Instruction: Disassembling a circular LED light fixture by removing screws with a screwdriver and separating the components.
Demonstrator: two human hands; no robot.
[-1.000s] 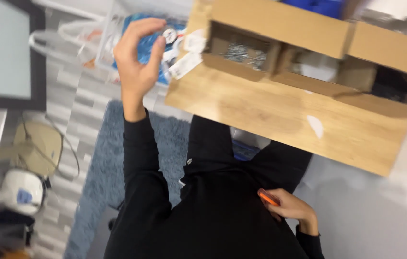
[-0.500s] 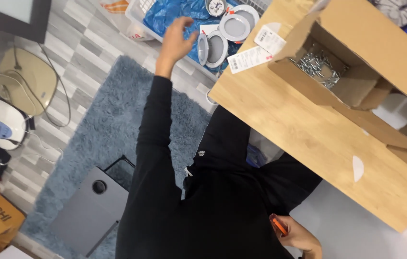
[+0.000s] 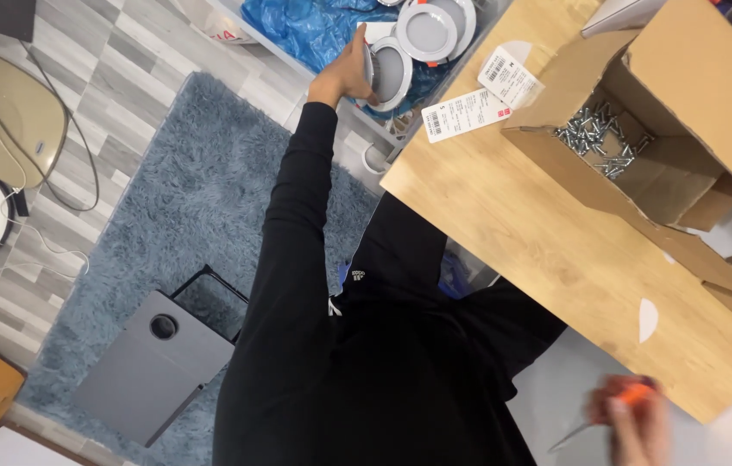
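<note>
Where bin crowds, left hand (image 3: pixel 350 73) on white round fixture (image 3: pixel 390 73)

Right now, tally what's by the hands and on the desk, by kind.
Round white light fittings: 3 (left hand grips one)
Paper tags: 2
Cardboard box of screws: 1
Orange-handled screwdriver, blurred, in right hand: 1
Total: 7

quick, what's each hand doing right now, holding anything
Left hand: closed on the rim of a round white light fitting in the bin.
Right hand: blurred, wrapped around an orange-handled screwdriver.
</note>
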